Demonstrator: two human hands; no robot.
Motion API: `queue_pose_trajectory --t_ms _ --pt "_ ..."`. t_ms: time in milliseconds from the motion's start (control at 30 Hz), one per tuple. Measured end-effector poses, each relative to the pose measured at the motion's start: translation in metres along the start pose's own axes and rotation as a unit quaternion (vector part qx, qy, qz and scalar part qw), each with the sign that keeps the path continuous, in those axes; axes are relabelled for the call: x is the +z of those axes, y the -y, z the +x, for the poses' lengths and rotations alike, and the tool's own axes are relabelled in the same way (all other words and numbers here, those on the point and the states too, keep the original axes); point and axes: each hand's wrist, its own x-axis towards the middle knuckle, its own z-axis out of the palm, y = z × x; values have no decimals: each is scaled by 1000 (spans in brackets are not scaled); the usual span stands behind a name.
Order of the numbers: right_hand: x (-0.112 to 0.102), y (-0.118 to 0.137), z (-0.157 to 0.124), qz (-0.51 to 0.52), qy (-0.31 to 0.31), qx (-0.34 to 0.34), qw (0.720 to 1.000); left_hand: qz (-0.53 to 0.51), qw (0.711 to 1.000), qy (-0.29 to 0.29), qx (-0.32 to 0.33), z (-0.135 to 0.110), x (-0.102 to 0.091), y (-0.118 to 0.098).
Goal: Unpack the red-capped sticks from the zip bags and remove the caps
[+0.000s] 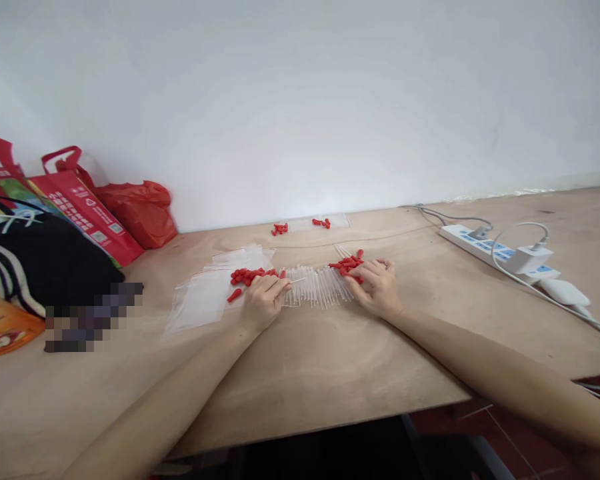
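Observation:
My left hand [264,303] is closed in a pinch around a thin clear tube [298,281], which points to the right. Beside that hand lies a pile of red rubber bulbs [245,275], with one loose bulb [235,295] nearer me. A row of thin clear tubes [310,287] is spread side by side between my hands. My right hand [377,288] rests at the row's right end, its thumb and fingers closed on a red rubber bulb [359,279]. Another heap of red bulbs [347,262] touches its fingertips.
Clear plastic bags [200,300] lie flat on the left of the wooden table [330,380]. Two small groups of red bulbs [321,223] sit on bags near the wall. A power strip [475,245] with cables is at right; shopping bags [90,213] and a black cloth bag [55,253] are at left.

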Motion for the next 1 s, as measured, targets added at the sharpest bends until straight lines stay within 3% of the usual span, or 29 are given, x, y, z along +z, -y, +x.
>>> queue_pose_trajectory --t_ms 167,400,600,767,900,1000 --pt "-1 -31 19 8 -22 205 979 -31 999 12 -14 13 12 -10" --pt "-4 -75 28 -13 18 373 928 -58 995 82 -14 43 31 -36" --pt "4 -76 28 -55 84 356 929 -61 990 129 9 48 39 -52" --pt "4 -76 28 -99 126 328 931 -112 988 108 -17 42 27 -52" --pt "3 -76 28 -114 134 333 926 -113 982 142 -56 28 -3 -22" --pt "5 -75 28 -133 123 324 929 -97 969 221 -42 13 -27 13"
